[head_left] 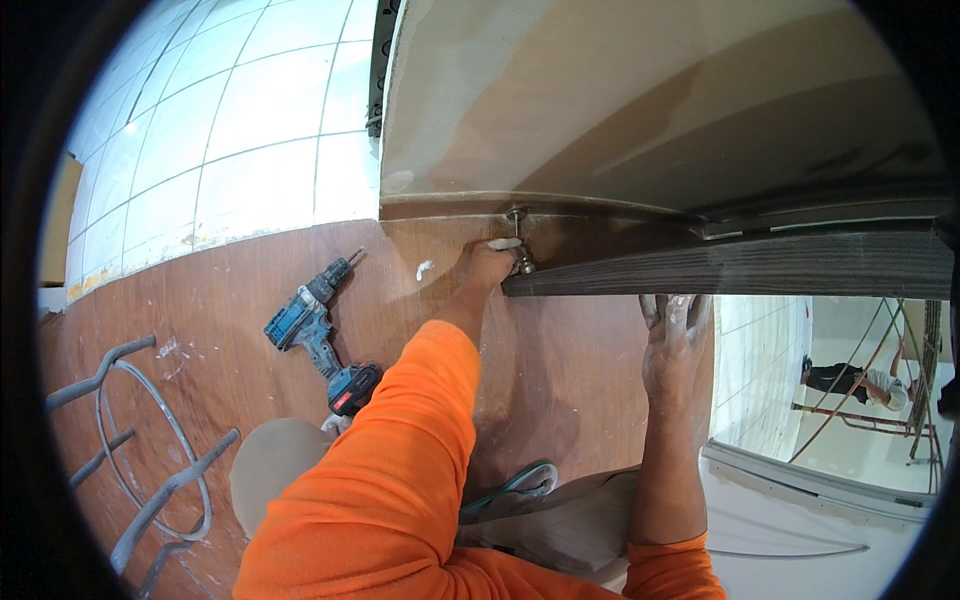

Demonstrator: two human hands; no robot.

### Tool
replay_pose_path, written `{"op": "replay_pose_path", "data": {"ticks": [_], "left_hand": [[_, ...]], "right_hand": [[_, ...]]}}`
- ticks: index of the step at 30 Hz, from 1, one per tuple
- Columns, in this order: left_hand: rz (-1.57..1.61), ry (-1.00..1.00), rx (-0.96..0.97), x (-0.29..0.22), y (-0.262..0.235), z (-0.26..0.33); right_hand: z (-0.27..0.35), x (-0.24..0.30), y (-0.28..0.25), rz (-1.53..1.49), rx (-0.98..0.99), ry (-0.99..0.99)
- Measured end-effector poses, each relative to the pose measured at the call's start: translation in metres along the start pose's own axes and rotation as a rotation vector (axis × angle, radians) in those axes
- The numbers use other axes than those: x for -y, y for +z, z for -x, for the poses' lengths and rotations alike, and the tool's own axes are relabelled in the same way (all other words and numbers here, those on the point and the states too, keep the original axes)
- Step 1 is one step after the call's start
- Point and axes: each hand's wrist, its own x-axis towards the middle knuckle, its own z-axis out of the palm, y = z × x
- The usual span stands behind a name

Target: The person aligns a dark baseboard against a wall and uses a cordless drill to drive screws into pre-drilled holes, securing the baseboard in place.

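My left hand (492, 262) reaches to the wall base, fingers closed round a shiny metal door stop (526, 264). The stop's rod runs from a round plate on the brown skirting board to the near end of a dark wood-grained door (700, 268). My right hand (676, 335) is raised against the door's side, fingers stretched out; the door's edge hides their tips. A blue-and-black cordless drill (318, 330) with a bit fitted lies on the floor, left of my left forearm.
The brown floor (560, 370) carries white smears. Bent grey metal legs with a cable loop (150, 450) stand at lower left. White tiles (270, 110) lie beyond the wall corner. Through the opening at right, a person (875, 385) is beside scaffolding (850, 415).
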Motion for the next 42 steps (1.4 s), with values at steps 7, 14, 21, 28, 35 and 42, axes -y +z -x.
{"op": "replay_pose_path", "data": {"ticks": [7, 14, 21, 28, 35, 42], "left_hand": [[-0.323, -0.074, 0.049, -0.034, -0.008, 0.013], [-0.365, -0.037, 0.07, -0.032, -0.009, 0.012], [-0.122, 0.011, 0.098, 0.003, 0.0, -0.006], [-0.154, 0.053, 0.046, -0.015, -0.001, 0.012], [-0.195, -0.064, 0.165, -0.014, -0.015, -0.001], [-0.3, 0.005, 0.22, 0.016, -0.009, -0.033]], "right_hand": [[0.005, 0.016, 0.007, -0.046, 0.06, -0.026], [0.012, 0.032, 0.015, -0.048, 0.074, -0.034], [-0.001, 0.005, 0.003, -0.164, 0.025, -0.02], [-0.006, -0.002, 0.002, -0.088, 0.02, -0.002], [-0.004, 0.002, 0.003, -0.118, 0.031, -0.016], [-0.005, 0.003, 0.004, -0.147, 0.025, 0.0]]}}
